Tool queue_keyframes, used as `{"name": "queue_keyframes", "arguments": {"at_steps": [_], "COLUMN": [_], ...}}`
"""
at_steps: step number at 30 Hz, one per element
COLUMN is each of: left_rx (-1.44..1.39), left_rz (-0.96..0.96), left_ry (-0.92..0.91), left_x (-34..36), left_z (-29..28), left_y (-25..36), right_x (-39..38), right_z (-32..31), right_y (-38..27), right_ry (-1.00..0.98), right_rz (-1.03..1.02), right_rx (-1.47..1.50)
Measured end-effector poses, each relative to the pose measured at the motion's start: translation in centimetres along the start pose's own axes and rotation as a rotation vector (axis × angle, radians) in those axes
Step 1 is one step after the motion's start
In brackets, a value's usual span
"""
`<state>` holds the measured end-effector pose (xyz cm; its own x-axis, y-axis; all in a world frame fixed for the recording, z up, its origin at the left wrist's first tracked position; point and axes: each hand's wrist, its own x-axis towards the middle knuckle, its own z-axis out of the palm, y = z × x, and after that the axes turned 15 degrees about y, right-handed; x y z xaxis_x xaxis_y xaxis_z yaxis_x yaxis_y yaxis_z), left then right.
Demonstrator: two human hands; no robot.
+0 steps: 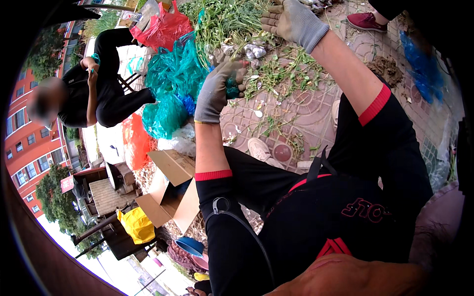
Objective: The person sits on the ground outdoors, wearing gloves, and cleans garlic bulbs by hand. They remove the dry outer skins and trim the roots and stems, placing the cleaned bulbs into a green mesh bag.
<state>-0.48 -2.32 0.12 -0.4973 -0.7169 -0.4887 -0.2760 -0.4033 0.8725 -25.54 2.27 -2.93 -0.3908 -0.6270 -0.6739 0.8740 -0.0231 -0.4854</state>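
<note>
My left hand (217, 93), in a grey knit glove with a brownish palm, curls its fingers beside the teal plastic bags (175, 64). Something small and dark teal shows between its thumb and fingers; blur hides what it is. A bit of red shows near the fingertips. Farther off and to the right, my right hand (294, 22), gloved the same way, has its fingers stretched out at the edge of a heap of long green leafy stalks (222, 24). Nothing is visible in it. Loose stalks and leaves (289, 74) lie scattered on the paving between both hands and my shoes.
A red bag (165, 27) lies beyond the teal ones. Left of my arm are an open cardboard box (173, 165), a yellow bag (137, 224) and a blue basin (190, 245). Someone in black (79, 101) sits at left. Another person's red shoe (365, 22) and blue plastic (422, 66) are right.
</note>
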Motion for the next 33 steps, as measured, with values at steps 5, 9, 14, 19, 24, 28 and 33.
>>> {"name": "queue_keyframes", "arguments": {"at_steps": [5,9,14,19,24,28,33], "left_rx": [0.086,0.079,0.013,-0.068,-0.256,-0.212,0.211], "left_rz": [-0.085,0.106,0.79,0.962,0.376,0.126,0.124], "left_ry": [0.054,0.219,0.409,0.43,0.511,0.533,0.666], "left_x": [1.7,5.1,8.3,16.3,28.6,34.6,35.0], "left_z": [-2.1,-6.9,-6.7,-10.6,-13.3,-17.1,-14.2], "left_y": [2.3,8.4,18.8,19.7,8.0,-5.5,-12.4], "right_x": [0.9,0.2,1.0,-0.1,1.3,1.0,1.8], "right_z": [0.7,1.2,0.8,0.9,0.4,0.2,-0.5], "right_y": [0.8,2.1,1.7,2.1,1.5,1.3,0.9], "right_ry": [-0.099,-0.147,-0.08,-0.096,-0.088,-0.036,-0.041], "right_rz": [-0.093,-0.071,-0.069,-0.054,-0.046,-0.031,-0.062], "right_rx": [0.106,0.004,0.009,-0.002,-0.029,-0.051,-0.048]}}
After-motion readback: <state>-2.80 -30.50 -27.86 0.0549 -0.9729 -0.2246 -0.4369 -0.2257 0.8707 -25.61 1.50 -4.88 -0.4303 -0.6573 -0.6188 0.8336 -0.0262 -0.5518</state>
